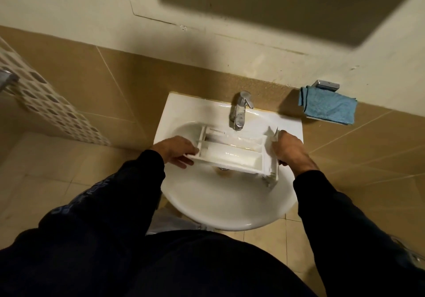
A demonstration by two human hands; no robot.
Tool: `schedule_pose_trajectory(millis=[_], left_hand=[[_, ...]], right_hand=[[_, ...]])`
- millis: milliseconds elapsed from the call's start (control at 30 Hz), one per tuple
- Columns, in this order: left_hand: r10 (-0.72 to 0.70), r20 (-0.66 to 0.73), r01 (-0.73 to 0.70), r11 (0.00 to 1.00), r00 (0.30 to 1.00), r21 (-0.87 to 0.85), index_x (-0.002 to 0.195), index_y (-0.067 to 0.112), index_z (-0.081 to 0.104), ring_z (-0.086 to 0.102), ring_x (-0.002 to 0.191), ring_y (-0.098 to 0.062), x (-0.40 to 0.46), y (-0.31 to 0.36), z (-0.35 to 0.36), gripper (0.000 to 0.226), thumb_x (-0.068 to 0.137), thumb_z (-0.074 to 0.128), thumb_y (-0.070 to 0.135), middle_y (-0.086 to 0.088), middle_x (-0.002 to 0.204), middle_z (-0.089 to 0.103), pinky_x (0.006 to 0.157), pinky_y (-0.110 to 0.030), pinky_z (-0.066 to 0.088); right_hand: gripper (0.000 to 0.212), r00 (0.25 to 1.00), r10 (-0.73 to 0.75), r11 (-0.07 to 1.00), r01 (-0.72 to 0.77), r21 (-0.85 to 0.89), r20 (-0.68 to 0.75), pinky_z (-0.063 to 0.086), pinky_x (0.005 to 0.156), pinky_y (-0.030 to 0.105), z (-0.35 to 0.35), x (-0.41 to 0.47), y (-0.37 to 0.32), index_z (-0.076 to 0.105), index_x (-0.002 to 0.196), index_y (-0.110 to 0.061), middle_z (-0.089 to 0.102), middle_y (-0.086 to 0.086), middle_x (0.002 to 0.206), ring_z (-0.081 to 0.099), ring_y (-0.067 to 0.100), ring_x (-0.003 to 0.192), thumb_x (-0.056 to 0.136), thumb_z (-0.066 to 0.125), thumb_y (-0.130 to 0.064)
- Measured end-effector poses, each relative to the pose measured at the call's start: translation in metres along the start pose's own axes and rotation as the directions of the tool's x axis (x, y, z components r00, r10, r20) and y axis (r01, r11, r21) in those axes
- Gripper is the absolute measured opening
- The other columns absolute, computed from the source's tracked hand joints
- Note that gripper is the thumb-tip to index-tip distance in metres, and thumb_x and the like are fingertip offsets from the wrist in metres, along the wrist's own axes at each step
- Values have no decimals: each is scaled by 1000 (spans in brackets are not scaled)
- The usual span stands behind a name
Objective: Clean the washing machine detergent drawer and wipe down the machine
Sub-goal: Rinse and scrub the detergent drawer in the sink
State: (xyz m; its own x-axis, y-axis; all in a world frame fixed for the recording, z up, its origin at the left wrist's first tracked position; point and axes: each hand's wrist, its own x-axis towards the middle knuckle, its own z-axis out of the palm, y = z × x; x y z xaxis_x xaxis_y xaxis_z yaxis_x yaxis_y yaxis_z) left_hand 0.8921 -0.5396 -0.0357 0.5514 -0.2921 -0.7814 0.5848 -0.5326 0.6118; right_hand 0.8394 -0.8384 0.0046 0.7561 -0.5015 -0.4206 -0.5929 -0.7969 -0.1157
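**K:** Left hand (pixel 176 150) grips the left end of the white plastic detergent drawer (pixel 236 153), fingers curled under its near edge, thumb on top. Right hand (pixel 291 147) clamps the right end, around the front panel.

**M:** Drawer location?

**K:** Held level over the bowl of the white ceramic washbasin (pixel 220 207), compartments facing up, just below the chrome single-lever tap (pixel 240 110). Water streak looks to be landing in the far compartment; motion blur, not certain.

**M:** What can't you see?

**K:** Right fingertips are behind the panel. Drain is mostly hidden under the drawer. Compartment dividers are washed out, can't count them. Can't tell if the drawer touches the basin.

**M:** Anything else?

**K:** Folded blue microfibre cloth (pixel 327 108) hangs on a chrome wall holder (pixel 327 85), right of the basin, well apart from both hands. Both sleeves are dark.
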Motion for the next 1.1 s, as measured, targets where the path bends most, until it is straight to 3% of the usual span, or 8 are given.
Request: schedule_pose_trajectory(millis=[100,167,267,400,533,700,900,1100], left_hand=[[-80,58,73,992,995,107,104,2,62,68,74,-19,10,-13,19,19,95,62,18,-8,89,67,66,-33,59],[-113,59,106,988,992,113,110,1,59,67,73,-18,17,-18,32,24,97,60,20,-7,90,63,66,-33,58],[-121,62,113,987,991,118,113,4,55,63,74,-18,25,-25,46,27,97,58,26,-6,99,57,69,-36,57],[-101,80,91,988,992,126,119,6,54,60,84,-21,28,-32,58,32,97,58,29,-5,108,52,70,-35,57],[-48,81,34,985,996,168,114,8,56,57,92,-24,30,-33,66,27,97,56,28,-7,115,49,75,-34,56],[-22,63,9,980,998,197,127,5,56,57,99,-24,32,-34,67,39,97,57,30,-12,131,51,83,-37,56],[-2,85,-16,976,996,219,127,9,54,53,95,-22,36,-38,71,37,97,57,29,-7,113,49,86,-38,55],[-24,86,4,974,996,225,128,9,53,50,91,-21,39,-40,75,35,97,55,25,-6,110,48,86,-37,54]], right_hand=[[28,998,-53,993,50,-108,-26,57,80,39,-11,-11,-2,56,113,-15,69,10,100,68,30,88,89,48,-26],[28,996,-79,979,68,-191,-50,50,77,31,-18,-21,-10,57,114,-14,67,9,105,66,29,95,90,52,-27],[29,990,-121,949,93,-300,-77,41,71,30,-26,-30,-21,59,115,-14,66,9,109,62,28,101,90,55,-29],[32,976,-184,919,128,-373,-117,41,70,30,-36,-42,-36,62,114,-17,66,7,108,62,27,100,88,58,-36],[36,975,-184,904,119,-411,-122,42,68,31,-41,-50,-45,63,112,-16,57,3,92,61,24,95,88,60,-42],[37,975,-182,904,113,-413,-131,42,68,32,-44,-53,-47,62,113,-15,53,3,89,52,22,84,88,61,-43],[35,967,-206,895,123,-429,-152,41,65,31,-44,-59,-58,62,111,-15,51,2,85,49,21,80,89,61,-41],[33,960,-232,887,143,-439,-156,41,64,30,-43,-64,-68,62,112,-13,48,3,84,46,22,79,89,59,-36]])
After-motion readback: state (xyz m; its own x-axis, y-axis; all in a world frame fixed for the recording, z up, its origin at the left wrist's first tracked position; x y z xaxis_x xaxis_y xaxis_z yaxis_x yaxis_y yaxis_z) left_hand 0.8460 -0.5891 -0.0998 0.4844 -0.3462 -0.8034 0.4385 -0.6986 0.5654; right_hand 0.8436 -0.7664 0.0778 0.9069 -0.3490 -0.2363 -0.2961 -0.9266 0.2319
